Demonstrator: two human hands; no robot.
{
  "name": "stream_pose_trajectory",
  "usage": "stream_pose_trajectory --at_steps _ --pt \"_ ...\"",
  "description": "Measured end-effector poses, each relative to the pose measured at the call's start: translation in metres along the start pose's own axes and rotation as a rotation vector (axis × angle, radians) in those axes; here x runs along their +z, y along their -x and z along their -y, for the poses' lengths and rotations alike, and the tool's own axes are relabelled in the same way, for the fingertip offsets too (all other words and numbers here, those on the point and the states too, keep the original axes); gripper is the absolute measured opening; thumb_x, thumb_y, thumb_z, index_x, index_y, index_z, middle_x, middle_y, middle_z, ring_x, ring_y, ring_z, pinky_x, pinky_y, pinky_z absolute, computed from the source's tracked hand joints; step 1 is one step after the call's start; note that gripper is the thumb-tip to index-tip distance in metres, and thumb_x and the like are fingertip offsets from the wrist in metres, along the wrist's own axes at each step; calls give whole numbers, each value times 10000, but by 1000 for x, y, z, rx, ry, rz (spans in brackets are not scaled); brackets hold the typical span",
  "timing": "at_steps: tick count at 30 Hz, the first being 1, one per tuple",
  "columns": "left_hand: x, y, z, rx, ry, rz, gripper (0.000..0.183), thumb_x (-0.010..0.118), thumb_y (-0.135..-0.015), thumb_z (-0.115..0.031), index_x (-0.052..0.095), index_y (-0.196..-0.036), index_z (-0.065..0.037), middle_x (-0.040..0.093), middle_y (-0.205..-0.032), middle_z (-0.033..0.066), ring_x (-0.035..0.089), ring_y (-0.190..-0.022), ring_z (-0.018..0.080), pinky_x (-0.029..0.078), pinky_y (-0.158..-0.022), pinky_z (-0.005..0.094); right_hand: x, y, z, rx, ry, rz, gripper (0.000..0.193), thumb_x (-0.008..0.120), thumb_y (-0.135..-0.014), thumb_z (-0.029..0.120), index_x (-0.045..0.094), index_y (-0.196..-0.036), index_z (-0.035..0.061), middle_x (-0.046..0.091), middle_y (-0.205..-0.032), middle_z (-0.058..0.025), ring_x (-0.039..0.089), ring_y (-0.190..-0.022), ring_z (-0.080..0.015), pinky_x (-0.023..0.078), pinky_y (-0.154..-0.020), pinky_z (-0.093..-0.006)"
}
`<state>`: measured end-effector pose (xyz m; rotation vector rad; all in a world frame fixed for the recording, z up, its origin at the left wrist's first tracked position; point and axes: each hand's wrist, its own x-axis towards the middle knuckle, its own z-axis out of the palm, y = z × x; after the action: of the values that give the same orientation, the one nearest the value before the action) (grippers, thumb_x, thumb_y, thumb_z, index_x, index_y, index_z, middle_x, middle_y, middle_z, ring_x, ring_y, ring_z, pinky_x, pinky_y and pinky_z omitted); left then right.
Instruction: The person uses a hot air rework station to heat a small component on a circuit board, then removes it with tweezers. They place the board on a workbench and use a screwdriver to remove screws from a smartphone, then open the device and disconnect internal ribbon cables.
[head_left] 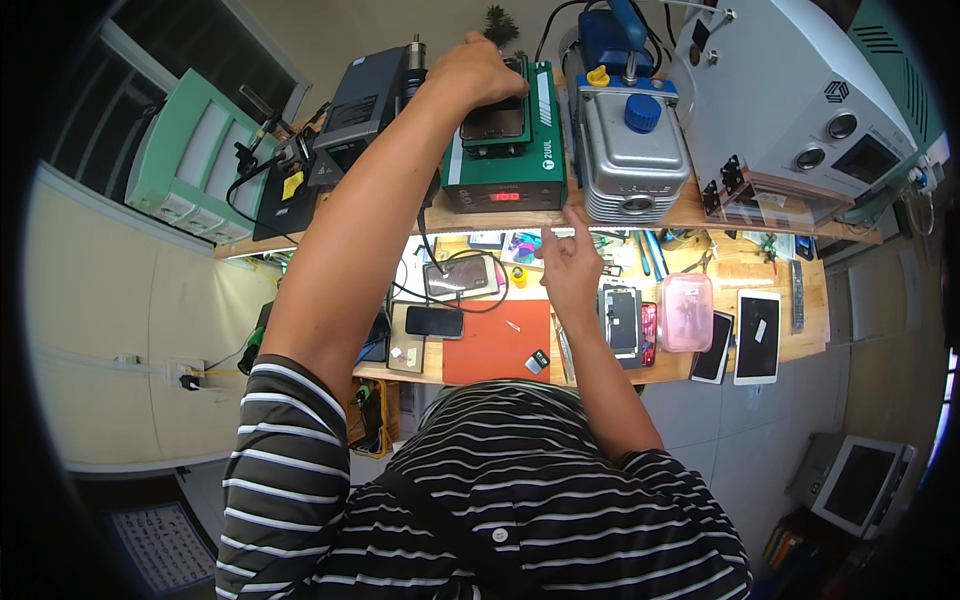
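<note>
My left hand (pixel 476 72) reaches up to the shelf, over a green heating station (pixel 552 140) with a red-lit display. A dark phone or phone screen (pixel 493 122) lies on top of the station, right under this hand. Most of the left fingers are hidden behind the hand, so their grip cannot be made out. My right hand (pixel 573 268) is below the shelf's front edge, index finger stretched upward and thumb apart, with nothing visible in it. Below the hands, an orange mat (pixel 485 345) carries a small dark square part (pixel 538 361) and a thin light piece (pixel 513 325).
A metal pump (pixel 632 150) with a blue cap and a large white machine (pixel 790 100) stand right on the shelf (pixel 600 222). A pink box (pixel 687 312), a white tablet (pixel 757 337) and a black phone (pixel 434 321) lie on the bench. A black cable (pixel 450 300) loops there.
</note>
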<state>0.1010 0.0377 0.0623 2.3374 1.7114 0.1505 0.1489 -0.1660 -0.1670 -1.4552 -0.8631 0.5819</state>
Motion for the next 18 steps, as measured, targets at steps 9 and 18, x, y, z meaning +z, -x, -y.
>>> stream_pose_trajectory --at_steps 9,18 --pt "8 -9 -1 -62 -21 39 1099 942 -623 -538 548 -1411 119 536 -1482 247 627 -1286 414 525 -1076 457 -6 34 -3 -38 31 208 242 729 -982 128 713 -1180 -12 721 -725 -58 581 -559 -39 431 -511 -237" --pt "-2 -8 -10 -60 -66 80 1093 972 -600 -533 580 -1411 85 477 -1527 229 615 -1295 429 522 -1074 484 -16 37 -5 -46 97 241 245 751 -933 157 727 -1146 39 743 -737 -78 586 -474 -136 429 -476 -312"
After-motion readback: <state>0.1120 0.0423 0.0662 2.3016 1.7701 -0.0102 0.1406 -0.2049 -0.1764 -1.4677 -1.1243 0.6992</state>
